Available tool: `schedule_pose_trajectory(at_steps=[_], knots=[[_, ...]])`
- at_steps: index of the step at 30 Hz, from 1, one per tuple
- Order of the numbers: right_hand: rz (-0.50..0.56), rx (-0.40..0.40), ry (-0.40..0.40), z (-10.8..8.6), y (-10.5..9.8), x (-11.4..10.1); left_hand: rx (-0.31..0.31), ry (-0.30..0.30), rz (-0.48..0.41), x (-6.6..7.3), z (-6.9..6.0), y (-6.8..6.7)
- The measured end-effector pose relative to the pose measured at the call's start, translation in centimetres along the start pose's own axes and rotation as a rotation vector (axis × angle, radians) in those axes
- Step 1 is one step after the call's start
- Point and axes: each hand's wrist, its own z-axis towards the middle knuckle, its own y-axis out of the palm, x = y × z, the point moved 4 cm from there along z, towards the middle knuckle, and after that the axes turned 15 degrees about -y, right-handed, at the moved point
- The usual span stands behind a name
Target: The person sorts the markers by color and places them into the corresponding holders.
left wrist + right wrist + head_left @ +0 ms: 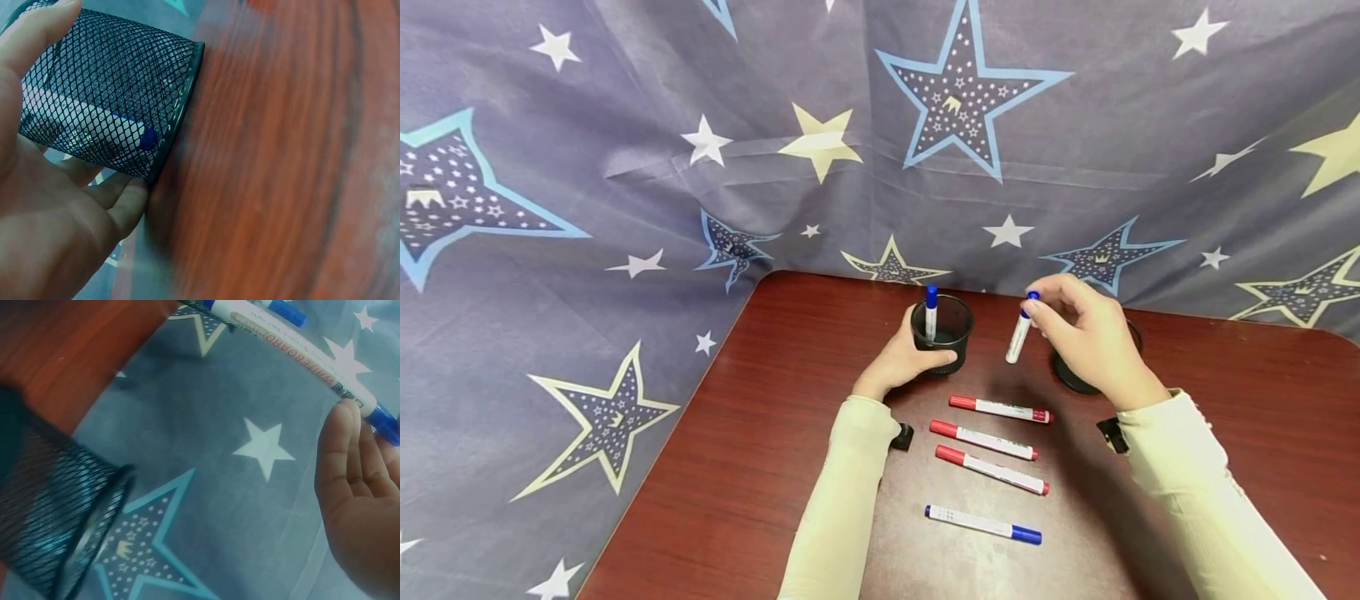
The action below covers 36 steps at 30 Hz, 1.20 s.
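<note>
My left hand (907, 354) holds a black mesh pen cup (119, 81) around its side, thumb across the front. Inside that cup stands a blue-capped marker (931, 312), its lower end visible through the mesh in the left wrist view. My right hand (1090, 337) pinches a second blue whiteboard marker (1018, 337) by its blue end, to the right of the cup and above the table. In the right wrist view this whiteboard marker (294, 356) slants across the top. A second mesh cup (1070, 373) stands partly hidden behind my right hand.
Several markers lie on the brown table (760, 450): red ones (1000, 409), (982, 439) and a further red marker (992, 470), with a blue marker (982, 524) nearest me. A star-patterned curtain (820, 75) hangs behind the table.
</note>
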Motion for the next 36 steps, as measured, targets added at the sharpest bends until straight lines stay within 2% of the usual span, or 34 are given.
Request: schedule_pose_trajectory(at_steps=[9,20,27,36], knots=[[-0.001,0.012,-0.034,2.8,1.1,-0.9,0.004,-0.011,0.003,-0.1,-0.1,0.1],[-0.018,0.029,-0.094,4.5,2.6,-0.8,-0.003,-0.015,-0.002,0.0,0.0,0.0],[-0.01,-0.034,-0.061,4.9,4.1,0.3,-0.035,-0.008,-0.047,0.0,0.3,0.1],[0.006,-0.118,0.012,4.6,6.3,1.7,-0.009,0.018,-0.025,0.0,0.3,0.1]])
